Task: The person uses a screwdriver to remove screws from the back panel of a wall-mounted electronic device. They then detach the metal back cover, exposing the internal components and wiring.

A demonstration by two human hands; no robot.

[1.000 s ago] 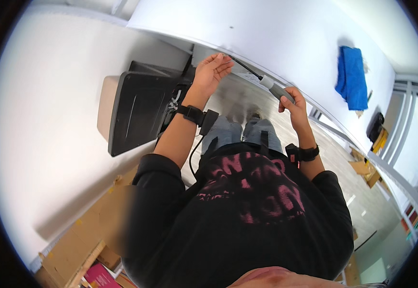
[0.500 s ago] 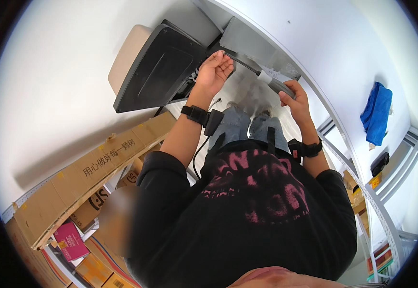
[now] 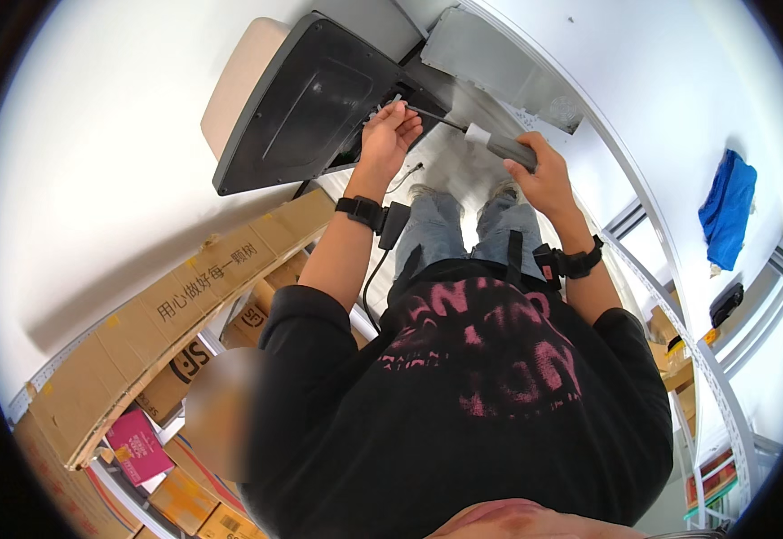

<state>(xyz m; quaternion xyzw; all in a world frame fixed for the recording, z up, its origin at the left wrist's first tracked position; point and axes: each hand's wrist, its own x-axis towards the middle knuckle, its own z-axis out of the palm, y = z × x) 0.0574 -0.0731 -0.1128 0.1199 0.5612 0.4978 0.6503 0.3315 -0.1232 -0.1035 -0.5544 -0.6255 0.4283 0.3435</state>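
My right hand (image 3: pixel 542 175) is wrapped round the grey handle of a screwdriver (image 3: pixel 502 145), which has a pale collar and a long dark shaft pointing left. At the shaft's far end my left hand (image 3: pixel 389 139) is closed in a pinch on the tip; whether a small part such as a screw sits there is too small to tell. Just beyond the left fingers is an opening with some light-coloured parts, at the right edge of a black panel (image 3: pixel 306 103). This panel backs a beige padded piece (image 3: pixel 243 85), tilted against the white wall.
Below the panel runs a long cardboard box (image 3: pixel 203 287) over several cartons and a pink box (image 3: pixel 138 446). A grey metal panel (image 3: pixel 477 58) stands ahead. White shelf uprights curve along the right, with a blue cloth (image 3: pixel 726 211) beyond. A thin cable (image 3: pixel 406 178) hangs near my legs.
The screwdriver and both hands have moved left and nearer the black panel in the view. My left fingertips now overlap the panel's opening. The screwdriver stays in my right hand.
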